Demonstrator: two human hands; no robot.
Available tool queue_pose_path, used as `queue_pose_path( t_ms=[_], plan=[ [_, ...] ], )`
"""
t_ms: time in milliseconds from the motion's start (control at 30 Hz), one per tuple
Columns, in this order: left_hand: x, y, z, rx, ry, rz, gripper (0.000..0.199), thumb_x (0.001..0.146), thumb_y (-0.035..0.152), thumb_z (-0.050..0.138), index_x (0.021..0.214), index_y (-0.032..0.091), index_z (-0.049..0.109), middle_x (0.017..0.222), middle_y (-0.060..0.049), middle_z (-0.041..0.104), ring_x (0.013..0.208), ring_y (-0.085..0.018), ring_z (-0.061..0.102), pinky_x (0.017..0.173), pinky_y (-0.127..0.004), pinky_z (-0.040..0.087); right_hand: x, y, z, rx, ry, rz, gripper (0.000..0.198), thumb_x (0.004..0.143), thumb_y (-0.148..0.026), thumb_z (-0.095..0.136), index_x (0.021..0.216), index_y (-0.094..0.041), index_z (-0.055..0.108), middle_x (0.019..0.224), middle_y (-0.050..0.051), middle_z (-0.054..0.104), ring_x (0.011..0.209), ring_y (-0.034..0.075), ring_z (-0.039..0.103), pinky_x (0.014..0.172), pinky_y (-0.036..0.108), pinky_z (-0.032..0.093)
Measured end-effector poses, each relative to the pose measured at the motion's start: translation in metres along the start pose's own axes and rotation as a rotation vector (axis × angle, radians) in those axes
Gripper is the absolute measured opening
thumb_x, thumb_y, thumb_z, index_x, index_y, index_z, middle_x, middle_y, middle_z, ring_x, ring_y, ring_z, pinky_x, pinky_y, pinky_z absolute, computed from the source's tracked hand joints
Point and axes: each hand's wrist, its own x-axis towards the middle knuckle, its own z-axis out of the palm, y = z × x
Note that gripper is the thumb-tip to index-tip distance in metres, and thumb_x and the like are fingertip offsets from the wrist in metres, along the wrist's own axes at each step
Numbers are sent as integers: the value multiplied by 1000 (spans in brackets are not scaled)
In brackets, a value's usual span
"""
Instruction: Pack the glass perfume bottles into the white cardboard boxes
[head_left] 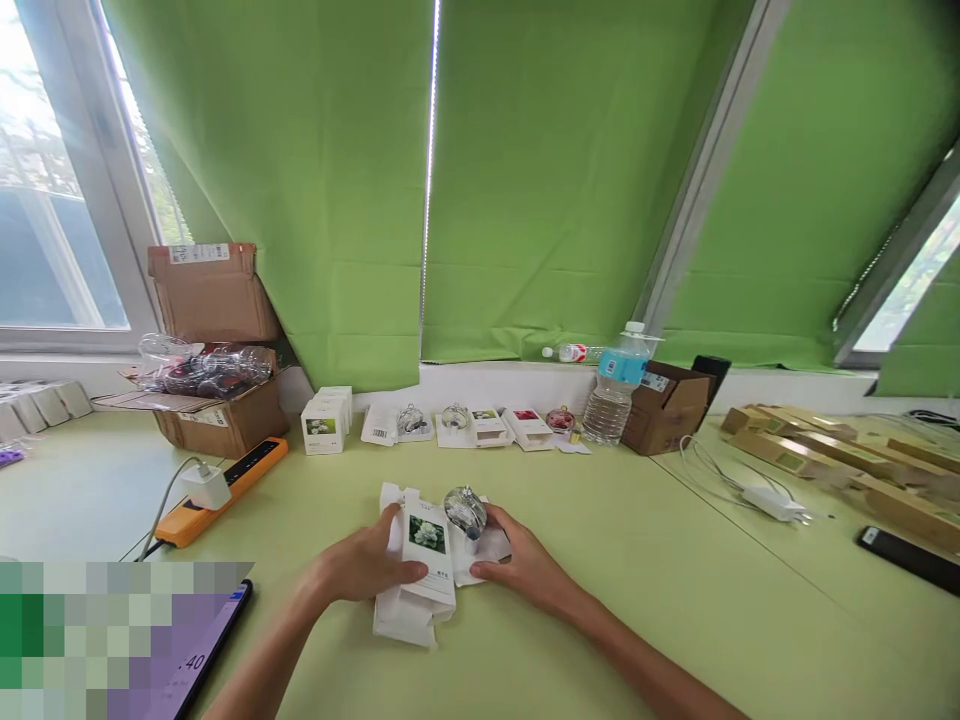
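A white carton (429, 548) printed with a white flower on green leaves lies low over the table, its flaps unfolded. My left hand (364, 562) grips its left side, thumb across the front. Beside it, a round clear glass bottle (465, 508) with a silvery cap rests on a white card insert (491, 545). My right hand (521, 562) pinches the right side of that insert, thumb at its lower edge and fingers by the bottle. The carton and the insert touch or overlap at the middle; the undersides of both are hidden.
At the back stand stacked white boxes (324, 422), opened boxes with round bottles (454, 418), and a large water bottle (611, 395). An orange power strip (225, 490), an open cardboard box (217, 428) and a phone (202, 650) lie left. A charger (772, 502) and long cartons (847, 460) lie right.
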Motion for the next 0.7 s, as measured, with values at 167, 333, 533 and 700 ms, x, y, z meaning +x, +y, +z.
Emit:
queue_pose_path(
  t_ms=[167, 333, 533, 700],
  plan=[
    [-15, 13, -3, -23, -126, -58, 104, 64, 66, 59, 148, 23, 14, 104, -9, 69, 65, -23, 66, 51, -28, 45, -9, -1, 3, -45, 15, 24, 67, 66, -30, 73, 127, -22, 48, 122, 7, 59, 109, 26, 54, 94, 37, 41],
    [-11, 9, -2, -60, -62, 1, 96, 67, 65, 58, 146, 24, 21, 111, -8, 67, 85, -25, 66, 63, -27, 47, -11, -3, 5, -61, 40, 26, 69, 66, -33, 73, 129, -21, 46, 124, 9, 58, 111, 26, 54, 95, 38, 40],
    [3, -3, -1, -80, 97, -8, 100, 68, 72, 54, 146, 20, 20, 131, -12, 56, 115, -31, 53, 87, -32, 42, -5, -2, 5, -109, 105, 57, 72, 67, -39, 72, 131, -21, 44, 120, 8, 59, 107, 24, 54, 91, 36, 41],
    [15, 0, 8, -160, 164, -11, 91, 70, 67, 56, 142, 19, 29, 140, -12, 45, 124, -30, 46, 93, -32, 40, 4, -4, 7, -246, 110, 105, 71, 66, -44, 72, 129, -22, 47, 112, 6, 63, 97, 24, 56, 85, 35, 41]
  ],
)
